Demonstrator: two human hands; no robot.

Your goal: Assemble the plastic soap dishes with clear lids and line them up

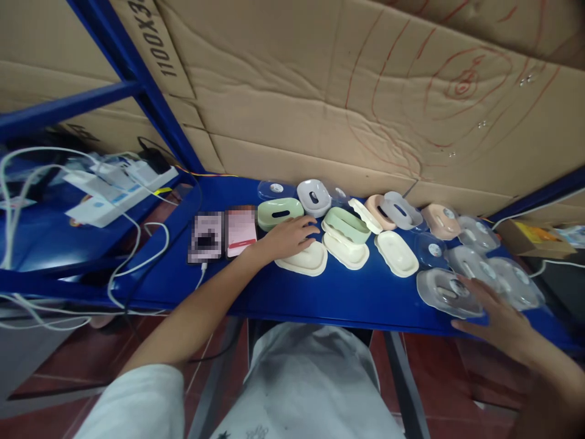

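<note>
My left hand (289, 238) lies on the blue shelf (347, 292) with fingers spread, resting on the rim of a cream oval tray (305, 261) and next to a green oval part (278, 213). My right hand (496, 314) is open, its fingers touching a clear plastic lid (445, 291) at the shelf's front right. Between the hands lie a green frame on a cream tray (346, 236), another cream tray (395, 253), a grey part (313, 196), pink parts (439, 219) and more clear lids (516, 281).
Two phones (205, 236) (241, 231) lie left of the parts, one on a white cable. A power strip with plugs (114, 189) sits on the lower shelf at left. Cardboard (365, 91) backs the shelf. Blue posts (132, 73) frame it. A box (530, 236) stands far right.
</note>
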